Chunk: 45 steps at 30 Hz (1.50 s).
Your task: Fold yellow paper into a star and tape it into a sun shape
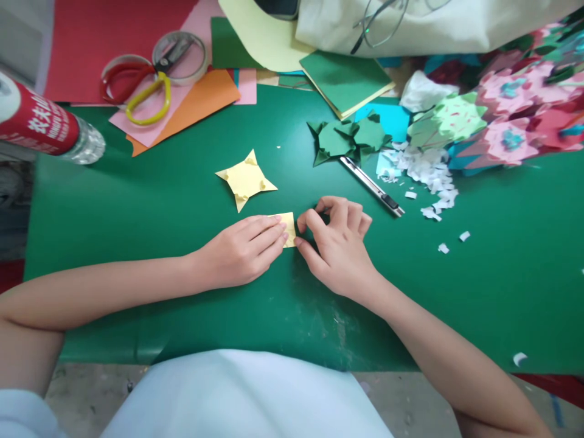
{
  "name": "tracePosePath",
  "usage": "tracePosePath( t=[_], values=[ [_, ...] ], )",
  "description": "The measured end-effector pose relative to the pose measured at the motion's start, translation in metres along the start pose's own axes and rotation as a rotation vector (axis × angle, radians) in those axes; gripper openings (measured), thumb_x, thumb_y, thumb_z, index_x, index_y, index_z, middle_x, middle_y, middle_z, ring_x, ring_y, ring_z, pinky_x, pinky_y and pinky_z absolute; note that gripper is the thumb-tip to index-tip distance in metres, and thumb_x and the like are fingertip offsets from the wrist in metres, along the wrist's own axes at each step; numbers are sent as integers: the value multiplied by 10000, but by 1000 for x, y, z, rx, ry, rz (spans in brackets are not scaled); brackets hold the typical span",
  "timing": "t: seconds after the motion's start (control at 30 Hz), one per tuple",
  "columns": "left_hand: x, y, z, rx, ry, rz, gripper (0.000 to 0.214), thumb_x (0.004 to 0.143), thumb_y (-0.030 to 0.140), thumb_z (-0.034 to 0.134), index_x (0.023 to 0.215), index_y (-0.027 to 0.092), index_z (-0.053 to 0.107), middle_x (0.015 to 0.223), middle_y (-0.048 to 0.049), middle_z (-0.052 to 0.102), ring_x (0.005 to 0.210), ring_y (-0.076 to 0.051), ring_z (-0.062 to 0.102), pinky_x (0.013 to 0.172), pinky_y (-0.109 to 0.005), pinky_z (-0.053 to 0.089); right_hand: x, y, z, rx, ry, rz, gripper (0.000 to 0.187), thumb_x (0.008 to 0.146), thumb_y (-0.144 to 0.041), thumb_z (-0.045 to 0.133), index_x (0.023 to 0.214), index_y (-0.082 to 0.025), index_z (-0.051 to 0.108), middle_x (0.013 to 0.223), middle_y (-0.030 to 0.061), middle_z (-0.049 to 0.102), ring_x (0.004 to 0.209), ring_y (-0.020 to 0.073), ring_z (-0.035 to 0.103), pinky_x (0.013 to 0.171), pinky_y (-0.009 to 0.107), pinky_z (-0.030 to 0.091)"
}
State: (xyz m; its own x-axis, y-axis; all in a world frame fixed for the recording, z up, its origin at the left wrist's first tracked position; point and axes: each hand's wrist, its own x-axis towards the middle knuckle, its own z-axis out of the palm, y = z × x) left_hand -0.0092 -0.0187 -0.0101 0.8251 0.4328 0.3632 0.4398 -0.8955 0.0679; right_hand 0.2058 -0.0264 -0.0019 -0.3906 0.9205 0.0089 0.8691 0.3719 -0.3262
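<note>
A small folded yellow paper lies on the green sheet in front of me. My left hand lies flat on it, its fingers stretched out and pressing the paper's left part. My right hand is curled beside the paper's right edge, thumb and forefinger pinching that edge. A finished yellow four-pointed folded shape sits just beyond the hands.
A utility knife lies to the right of the hands, with white paper scraps and green folded shapes behind it. Scissors, tape rolls, coloured paper sheets and a bottle sit at the back left. Paper flowers lie at the right.
</note>
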Motion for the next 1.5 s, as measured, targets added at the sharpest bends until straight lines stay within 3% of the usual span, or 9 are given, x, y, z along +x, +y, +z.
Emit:
tracePosePath(
  t=[0.33, 0.53, 0.87, 1.5],
  values=[
    [-3, 0, 2, -78, 13, -20, 295, 900, 92, 530, 1177, 45, 623, 1177, -187, 688, 1182, -287, 634, 967, -446, 592, 4, 4, 0, 3, 34, -15, 84, 874, -301, 554, 863, -217, 553, 1028, 111, 487, 958, 295, 412, 771, 415, 316],
    [1, -2, -2, -26, -2, -9, 282, 900, 120, 539, 1154, 41, 631, 1151, -160, 709, 1110, -277, 672, 936, -413, 616, 8, 11, 2, -16, 74, -37, 146, 871, -349, 577, 855, -208, 541, 985, 113, 506, 920, 292, 446, 754, 411, 308],
    [-1, -1, -4, 31, -51, 34, 306, 934, 112, 529, 1219, 39, 610, 1214, -146, 694, 1158, -272, 654, 967, -406, 605, 9, 13, 5, 5, 126, -55, 171, 857, -354, 595, 833, -199, 526, 969, 115, 537, 908, 291, 478, 753, 405, 326],
    [-1, 0, -3, 49, -62, 48, 322, 940, 123, 538, 1237, 20, 607, 1220, -164, 689, 1159, -291, 655, 972, -429, 600, 9, 15, -4, -10, -6, -114, 178, 805, -363, 574, 883, -214, 513, 1012, 102, 519, 941, 290, 456, 788, 410, 327]
  ],
)
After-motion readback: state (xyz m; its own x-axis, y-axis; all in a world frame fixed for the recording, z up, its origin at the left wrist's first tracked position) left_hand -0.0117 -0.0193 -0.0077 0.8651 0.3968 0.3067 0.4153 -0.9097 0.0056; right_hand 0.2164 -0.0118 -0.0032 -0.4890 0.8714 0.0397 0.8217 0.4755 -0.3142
